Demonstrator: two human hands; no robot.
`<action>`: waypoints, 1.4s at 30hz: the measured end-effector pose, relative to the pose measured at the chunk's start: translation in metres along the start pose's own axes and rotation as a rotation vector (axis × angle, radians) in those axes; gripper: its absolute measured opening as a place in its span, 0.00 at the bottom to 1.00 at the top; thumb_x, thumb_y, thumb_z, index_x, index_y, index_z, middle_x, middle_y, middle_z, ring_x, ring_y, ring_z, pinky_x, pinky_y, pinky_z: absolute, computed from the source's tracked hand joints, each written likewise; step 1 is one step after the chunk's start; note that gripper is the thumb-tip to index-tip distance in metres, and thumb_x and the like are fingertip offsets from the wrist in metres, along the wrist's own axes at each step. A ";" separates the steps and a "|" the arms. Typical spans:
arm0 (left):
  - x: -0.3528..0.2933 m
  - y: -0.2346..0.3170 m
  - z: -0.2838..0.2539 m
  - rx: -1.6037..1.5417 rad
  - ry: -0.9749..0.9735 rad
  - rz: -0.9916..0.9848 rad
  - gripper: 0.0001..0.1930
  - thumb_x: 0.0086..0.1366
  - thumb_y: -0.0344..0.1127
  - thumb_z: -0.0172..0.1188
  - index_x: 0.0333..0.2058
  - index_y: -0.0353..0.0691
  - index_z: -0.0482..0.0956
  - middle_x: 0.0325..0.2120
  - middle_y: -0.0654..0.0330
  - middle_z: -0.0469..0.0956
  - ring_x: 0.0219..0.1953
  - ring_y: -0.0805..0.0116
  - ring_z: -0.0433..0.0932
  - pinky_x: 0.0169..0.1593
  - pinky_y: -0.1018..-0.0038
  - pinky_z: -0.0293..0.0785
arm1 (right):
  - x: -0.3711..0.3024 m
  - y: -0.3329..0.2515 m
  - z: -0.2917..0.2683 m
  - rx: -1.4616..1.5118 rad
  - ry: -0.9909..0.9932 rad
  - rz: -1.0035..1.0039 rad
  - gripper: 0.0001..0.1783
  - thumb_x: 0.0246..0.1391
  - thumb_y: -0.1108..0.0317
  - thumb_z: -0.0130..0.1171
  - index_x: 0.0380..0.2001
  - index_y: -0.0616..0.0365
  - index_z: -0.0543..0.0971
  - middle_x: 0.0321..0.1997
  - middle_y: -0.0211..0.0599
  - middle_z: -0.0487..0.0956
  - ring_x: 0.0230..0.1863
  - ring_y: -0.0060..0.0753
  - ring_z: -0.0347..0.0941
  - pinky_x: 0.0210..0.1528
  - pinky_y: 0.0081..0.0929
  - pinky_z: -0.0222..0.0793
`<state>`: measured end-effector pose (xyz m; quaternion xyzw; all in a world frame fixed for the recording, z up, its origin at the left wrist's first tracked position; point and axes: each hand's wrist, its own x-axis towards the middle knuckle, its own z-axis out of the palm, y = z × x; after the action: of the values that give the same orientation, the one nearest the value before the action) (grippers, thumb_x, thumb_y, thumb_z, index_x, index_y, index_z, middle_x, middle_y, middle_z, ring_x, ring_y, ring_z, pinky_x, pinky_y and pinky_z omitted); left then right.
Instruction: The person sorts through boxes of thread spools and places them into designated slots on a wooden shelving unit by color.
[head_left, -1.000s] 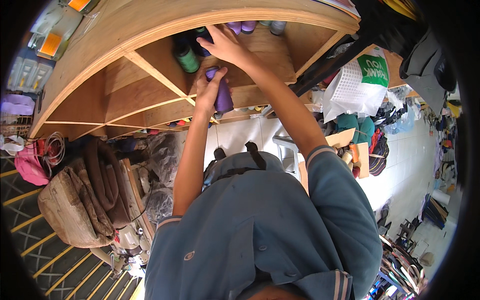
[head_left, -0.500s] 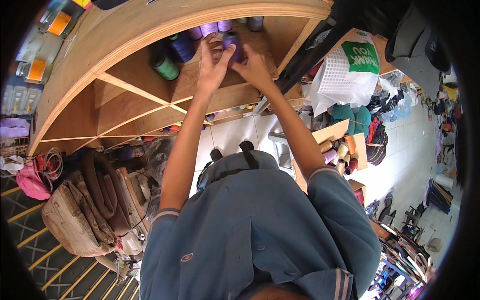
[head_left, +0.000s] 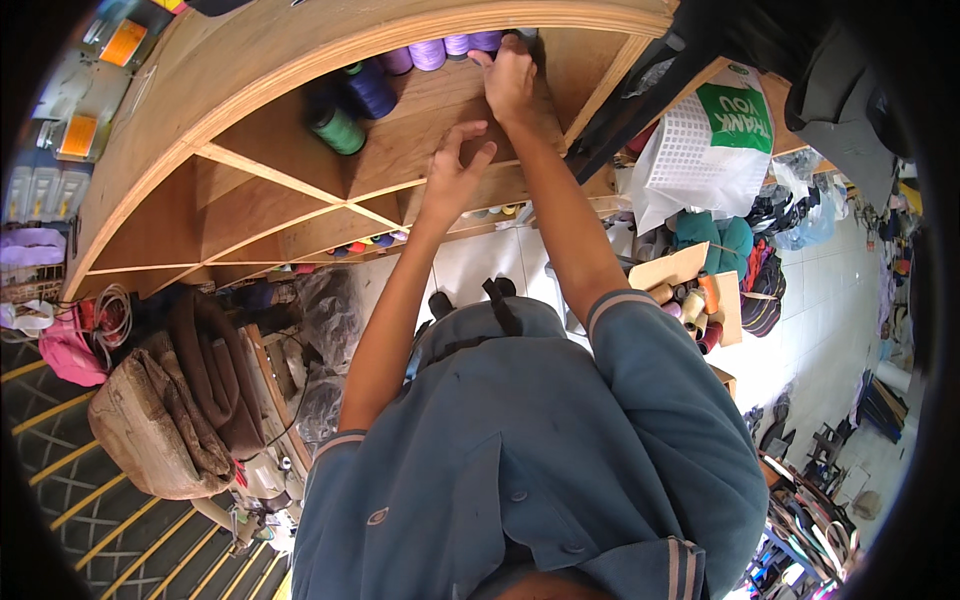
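Note:
My right hand (head_left: 511,82) reaches into the upper compartment of a curved wooden shelf (head_left: 400,165). Its fingers are bent at a purple thread spool (head_left: 487,40) in the back row, with the thumb at the spool's near left side; some fingertips are hidden. Closer to me, my left hand (head_left: 458,172) hangs over the compartment's front edge, open and holding nothing, its fingers loosely curved. Lilac spools (head_left: 428,54) line up to the left of the right hand. A dark blue spool (head_left: 371,90) and a green spool (head_left: 338,131) lie farther left.
Lower shelf cells hold small coloured spools (head_left: 383,241). A cardboard box (head_left: 727,315) of thread cones sits on the right, below a white and green plastic bag (head_left: 705,150). Folded brown cloth (head_left: 165,420) lies at the left. Glass jars (head_left: 75,138) stand at the far left.
The purple spool, earlier between both hands, now stands in the back row. My right hand moved farther in with it; my left hand let go and drew back toward me.

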<state>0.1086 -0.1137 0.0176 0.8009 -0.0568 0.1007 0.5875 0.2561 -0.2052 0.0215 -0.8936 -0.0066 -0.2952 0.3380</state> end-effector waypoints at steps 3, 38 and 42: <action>-0.009 0.009 -0.006 -0.067 0.029 -0.076 0.14 0.61 0.31 0.59 0.46 0.36 0.76 0.43 0.54 0.79 0.47 0.66 0.76 0.49 0.73 0.72 | 0.003 -0.003 -0.001 -0.147 -0.055 0.007 0.27 0.43 0.49 0.66 0.31 0.64 0.73 0.35 0.52 0.78 0.33 0.57 0.77 0.33 0.46 0.72; -0.115 -0.029 -0.039 -0.078 -0.621 -0.062 0.12 0.65 0.34 0.56 0.46 0.39 0.77 0.39 0.56 0.81 0.40 0.66 0.79 0.44 0.72 0.72 | -0.090 0.017 -0.044 -0.507 -0.191 -0.161 0.30 0.60 0.45 0.46 0.58 0.51 0.70 0.62 0.46 0.67 0.65 0.56 0.56 0.67 0.48 0.50; -0.127 -0.044 -0.017 -0.169 -0.737 -0.155 0.13 0.67 0.34 0.53 0.47 0.37 0.76 0.39 0.59 0.81 0.40 0.70 0.78 0.48 0.72 0.71 | -0.129 0.019 -0.072 -0.488 -0.175 -0.147 0.30 0.59 0.46 0.48 0.58 0.52 0.70 0.62 0.50 0.66 0.66 0.57 0.55 0.66 0.48 0.51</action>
<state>-0.0077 -0.0878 -0.0479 0.7341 -0.2115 -0.2439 0.5974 0.1160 -0.2401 -0.0155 -0.9680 -0.0294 -0.2332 0.0882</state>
